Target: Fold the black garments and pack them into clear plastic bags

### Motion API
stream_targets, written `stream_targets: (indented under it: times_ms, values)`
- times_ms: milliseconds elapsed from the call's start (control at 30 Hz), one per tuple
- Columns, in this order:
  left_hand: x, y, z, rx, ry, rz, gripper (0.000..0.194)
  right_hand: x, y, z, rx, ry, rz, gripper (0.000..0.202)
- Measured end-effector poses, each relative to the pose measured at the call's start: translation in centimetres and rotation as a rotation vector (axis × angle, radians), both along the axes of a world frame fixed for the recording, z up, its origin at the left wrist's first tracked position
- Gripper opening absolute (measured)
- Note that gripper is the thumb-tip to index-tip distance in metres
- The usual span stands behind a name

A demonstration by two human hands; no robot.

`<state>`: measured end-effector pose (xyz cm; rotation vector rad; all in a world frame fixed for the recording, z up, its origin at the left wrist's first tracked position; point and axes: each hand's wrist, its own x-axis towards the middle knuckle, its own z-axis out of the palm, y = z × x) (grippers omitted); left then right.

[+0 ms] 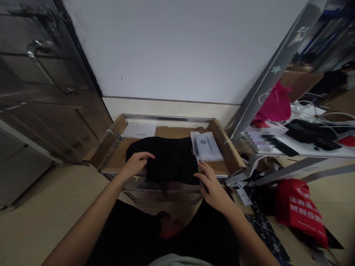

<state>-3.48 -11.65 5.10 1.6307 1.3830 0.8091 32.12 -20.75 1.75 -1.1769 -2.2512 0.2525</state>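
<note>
A black cloth item (169, 157) lies spread over the front of a cardboard-lined tray table (172, 132), its near edge hanging over the table's front. My left hand (137, 162) rests at the cloth's left side, fingers apart and slightly bent. At the right edge of the cloth is my right hand (208, 181), its fingers apart and touching or close to the fabric. A clear plastic bag with printed lettering (208, 146) lies on the right of the tray, just beyond my right hand. A white flat packet (140, 130) sits at the back left.
Raised cardboard sides (229, 147) border the tray. A white desk (318, 150) at the right bears black items, cables and a pink bag (276, 103). On the floor lies a red bag (302, 210). A metal door (50, 81) stands at the left.
</note>
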Motion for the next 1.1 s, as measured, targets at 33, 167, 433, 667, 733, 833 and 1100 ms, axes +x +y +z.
stream_targets:
  times_ms: [33, 167, 433, 667, 733, 833, 1100]
  values:
    - [-0.1, -0.1, 0.0, 0.002, -0.045, -0.021, 0.038, 0.0, 0.1, -0.2, 0.009, -0.007, 0.006, 0.061]
    - [0.0, -0.5, 0.4, -0.039, -0.134, -0.057, 0.037, 0.1, 1.2, 0.2, 0.06, 0.014, 0.035, 0.041]
    - [-0.2, 1.8, 1.0, -0.041, -0.141, -0.042, 0.024, 1.0, 8.6, 4.1, 0.052, 0.216, 0.08, 0.03]
    - [1.2, 6.8, 1.6, -0.055, -0.076, 0.147, 0.013, -0.3, 20.2, 4.8, -0.05, 0.139, -0.287, 0.018]
    - [1.6, 7.5, 1.2, -0.112, -0.047, 0.244, 0.011, -0.9, 21.5, 4.8, -0.033, 0.111, -0.333, 0.018]
    - [2.5, 7.2, 0.7, -0.044, 0.095, 0.342, 0.021, -2.0, 21.2, 4.7, 0.043, 0.088, -0.365, 0.032]
    - [9.3, 2.0, 0.7, 0.398, 0.641, -0.026, 0.029, -7.1, 16.3, 2.0, 0.147, -0.082, -0.004, 0.046]
